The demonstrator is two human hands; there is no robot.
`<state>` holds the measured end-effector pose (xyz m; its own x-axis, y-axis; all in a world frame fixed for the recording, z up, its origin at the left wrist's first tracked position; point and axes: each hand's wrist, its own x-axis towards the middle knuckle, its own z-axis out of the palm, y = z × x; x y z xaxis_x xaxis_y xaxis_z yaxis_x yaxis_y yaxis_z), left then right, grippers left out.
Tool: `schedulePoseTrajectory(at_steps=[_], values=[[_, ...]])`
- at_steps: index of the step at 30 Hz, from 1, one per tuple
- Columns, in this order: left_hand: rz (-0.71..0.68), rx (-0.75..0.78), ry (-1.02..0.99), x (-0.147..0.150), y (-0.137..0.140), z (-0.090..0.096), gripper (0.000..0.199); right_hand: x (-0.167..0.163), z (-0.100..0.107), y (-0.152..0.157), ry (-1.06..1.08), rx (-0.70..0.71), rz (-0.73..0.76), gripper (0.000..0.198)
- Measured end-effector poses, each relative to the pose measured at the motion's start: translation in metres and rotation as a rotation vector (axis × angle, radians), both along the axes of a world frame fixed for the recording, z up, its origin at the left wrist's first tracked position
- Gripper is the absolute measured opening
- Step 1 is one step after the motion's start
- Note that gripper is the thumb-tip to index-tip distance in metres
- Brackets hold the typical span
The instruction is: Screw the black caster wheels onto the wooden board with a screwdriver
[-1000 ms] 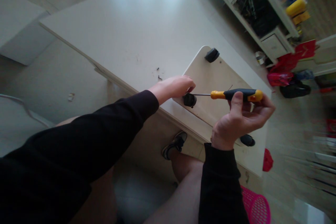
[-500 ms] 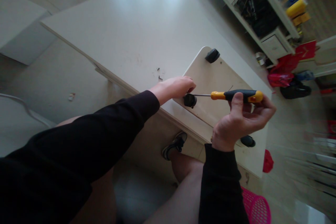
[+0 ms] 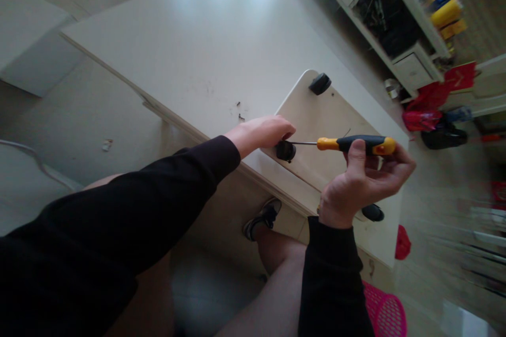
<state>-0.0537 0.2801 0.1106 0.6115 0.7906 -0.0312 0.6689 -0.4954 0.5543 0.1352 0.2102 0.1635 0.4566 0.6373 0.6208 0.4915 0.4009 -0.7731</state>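
A yellow-and-black screwdriver (image 3: 356, 144) lies in my right hand (image 3: 366, 181), thumb and fingers closed round its handle. Its thin shaft points left, and the tip is at a black caster (image 3: 285, 151) on the near left corner of a pale board (image 3: 312, 121). My left hand (image 3: 276, 130) is closed right by that caster; what its fingers pinch, if anything, is hidden. Another black caster (image 3: 320, 83) sits on the board's far left corner, and a third black caster (image 3: 372, 212) shows beyond my right wrist.
The board rests on a white table (image 3: 177, 58), where small dark screws (image 3: 241, 117) lie left of it. A white shelf unit (image 3: 411, 71) with tools stands at the upper right. Below the table's right end is a pink basket (image 3: 385, 310).
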Motion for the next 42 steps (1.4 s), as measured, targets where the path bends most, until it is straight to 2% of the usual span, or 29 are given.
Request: schedulePoseTrajectory(at_steps=[9, 15, 20, 27, 31, 38, 42], values=[[0.048, 0.027, -0.003, 0.004, 0.004, -0.012, 0.028, -0.003, 0.004, 0.0, 0.001, 0.0, -0.018, 0.04], [-0.01, 0.033, -0.069, -0.002, 0.002, -0.008, 0.038, -0.002, 0.002, 0.0, 0.021, 0.022, -0.006, 0.04], [-0.026, 0.031, -0.042, -0.002, -0.001, -0.001, 0.03, -0.001, 0.002, 0.0, 0.021, 0.01, 0.003, 0.04], [0.022, 0.023, -0.012, 0.0, 0.0, -0.003, 0.029, 0.0, 0.001, -0.001, 0.019, 0.009, 0.034, 0.038], [0.004, 0.032, -0.045, -0.001, -0.001, -0.002, 0.034, 0.001, 0.0, -0.001, -0.01, 0.0, 0.038, 0.038], [0.046, 0.01, 0.034, 0.002, -0.001, 0.003, 0.026, -0.002, 0.004, 0.0, 0.049, 0.022, 0.013, 0.041], [0.048, 0.027, -0.029, 0.002, -0.001, 0.001, 0.03, -0.002, 0.004, 0.0, 0.045, 0.018, 0.018, 0.041]])
